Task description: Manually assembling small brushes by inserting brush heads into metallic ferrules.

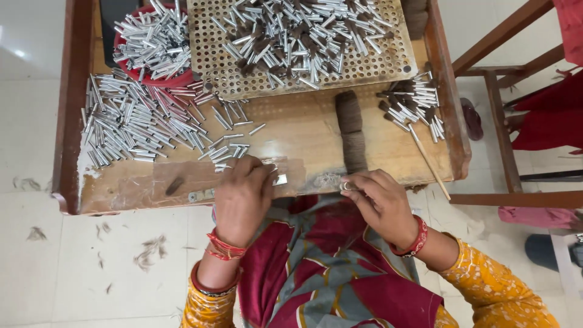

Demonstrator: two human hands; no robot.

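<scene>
While my right hand sits at the lower middle of the frame with its fingers curled in, the thumb and forefinger are pinched on one small silver metal tube, which I see nearly end-on, its round mouth showing at my fingertips. That tube lies at the near edge of the wooden work board, just below the lower end of the dark brown hair bundle, whose long axis runs straight up and down the frame, from the perforated metal tray toward me. So the bundle lies directly above my right fingertips and almost touching them, while my left hand is off to the left of it, well apart. My left hand lies palm down, fingers bent and pressed on the board's edge, with a small shiny piece at its fingertips; I cannot tell whether it grips that piece or only rests on it. Up and left of that hand spreads the loose pile of silver tubes, and above it the red bowl heaped with more. At the right edge of the board sit finished tubes with dark tufts and a thin wooden stick slanting down to the right.
</scene>
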